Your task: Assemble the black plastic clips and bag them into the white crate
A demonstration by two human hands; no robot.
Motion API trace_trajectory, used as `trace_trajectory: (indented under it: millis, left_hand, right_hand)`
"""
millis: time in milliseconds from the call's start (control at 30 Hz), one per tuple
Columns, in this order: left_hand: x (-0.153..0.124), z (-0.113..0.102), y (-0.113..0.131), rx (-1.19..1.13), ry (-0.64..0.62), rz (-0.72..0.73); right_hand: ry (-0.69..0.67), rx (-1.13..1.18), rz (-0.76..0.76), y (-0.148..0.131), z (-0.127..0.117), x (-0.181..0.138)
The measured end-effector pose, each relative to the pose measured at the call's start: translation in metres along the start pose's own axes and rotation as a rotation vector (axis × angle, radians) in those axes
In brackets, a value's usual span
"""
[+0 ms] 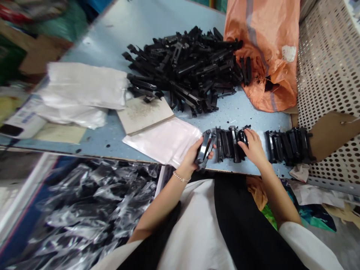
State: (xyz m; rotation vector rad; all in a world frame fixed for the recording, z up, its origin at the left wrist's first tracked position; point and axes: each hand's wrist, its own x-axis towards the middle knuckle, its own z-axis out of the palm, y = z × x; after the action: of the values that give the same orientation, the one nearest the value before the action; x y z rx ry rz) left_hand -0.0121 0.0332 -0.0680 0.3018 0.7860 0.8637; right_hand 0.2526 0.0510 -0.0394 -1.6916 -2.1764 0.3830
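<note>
At the table's front edge my left hand (193, 154) is closed around a black plastic part (207, 147), long and narrow with notched ends. Just right of it, a short row of similar black parts (225, 144) stands side by side. My right hand (254, 147) grips a black part (243, 138) at the right end of that row, thumb and fingers on its near face. Another row of black parts (289, 145) lies further right, apart from my right hand. Beneath my left wrist is a flat white plastic bag (163, 140).
Behind the rows rises a big heap of black parts (191, 69). An orange woven sack (270, 45) and a perforated panel (332, 75) border the right side. White bags (84, 88) and a beige board (146, 112) lie left. Below the edge, a bin holds bagged parts (95, 210).
</note>
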Motion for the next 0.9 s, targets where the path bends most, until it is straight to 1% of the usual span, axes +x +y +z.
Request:
trace_trajectory:
  millis: [67,133,167,200,233,267,300,333,367,400,433,467,500,533,567,600,633,700,800,867,900]
  left_hand:
    - [-0.019,-0.006,0.012,0.074,-0.218,-0.171]
    - [-0.040,-0.010,0.019,0.193,-0.412,-0.376]
    - [-0.049,-0.013,0.021,0.249,-0.471,-0.456]
    - [-0.056,-0.016,0.023,0.300,-0.488,-0.496]
    - [-0.062,-0.020,0.025,0.355,-0.446,-0.470]
    - [-0.067,-0.025,0.027,0.428,-0.347,-0.368]
    - [-0.070,-0.033,0.030,0.525,-0.193,-0.201]
    - [-0.072,-0.041,0.032,0.647,0.002,0.015]
    - [-0.073,-0.050,0.035,0.793,0.205,0.238]
    - [-0.073,-0.059,0.037,0.957,0.387,0.432]
    - [-0.071,-0.068,0.038,1.125,0.529,0.573]
    - [-0.068,-0.076,0.039,1.280,0.620,0.654]
    - [-0.065,-0.084,0.040,1.402,0.664,0.693]
    - [-0.062,-0.091,0.042,1.478,0.663,0.701]
    - [-0.059,-0.098,0.044,1.497,0.646,0.698]
    - [-0.056,-0.104,0.048,1.462,0.633,0.699]
    - [-0.054,-0.109,0.053,1.384,0.625,0.697]
    - [-0.051,-0.118,0.064,1.152,0.615,0.662]
    - [-0.048,-0.127,0.079,0.798,0.543,0.537]
    - [-0.045,-0.128,0.083,0.682,0.503,0.481]
    - [-0.045,-0.127,0.085,0.673,0.505,0.479]
  right_hand:
    - [-0.090,0.076,-0.247,-0.029,-0.013,0.001]
    - [-0.235,0.160,-0.500,-0.058,-0.017,-0.003]
    - [-0.298,0.190,-0.588,-0.070,-0.016,-0.006]
    - [-0.345,0.212,-0.637,-0.078,-0.013,-0.008]
    - [-0.372,0.229,-0.643,-0.083,-0.009,-0.010]
    - [-0.382,0.248,-0.608,-0.085,-0.005,-0.011]
    - [-0.384,0.279,-0.540,-0.085,0.000,-0.012]
    - [-0.374,0.335,-0.439,-0.085,0.006,-0.011]
    - [-0.357,0.423,-0.309,-0.084,0.011,-0.010]
    - [-0.343,0.544,-0.165,-0.085,0.017,-0.008]
    - [-0.334,0.690,-0.024,-0.088,0.024,-0.006]
    - [-0.327,0.847,0.102,-0.092,0.031,-0.004]
    - [-0.322,0.996,0.202,-0.098,0.039,-0.002]
    - [-0.318,1.123,0.277,-0.105,0.046,0.000]
    - [-0.313,1.222,0.331,-0.112,0.053,0.001]
    - [-0.306,1.292,0.372,-0.119,0.059,0.002]
    - [-0.304,1.341,0.407,-0.125,0.064,0.003]
    - [-0.335,1.412,0.459,-0.135,0.070,0.005]
    - [-0.409,1.542,0.507,-0.149,0.075,0.015]
    - [-0.470,1.646,0.515,-0.163,0.081,0.029]
    - [-0.495,1.685,0.505,-0.171,0.087,0.038]
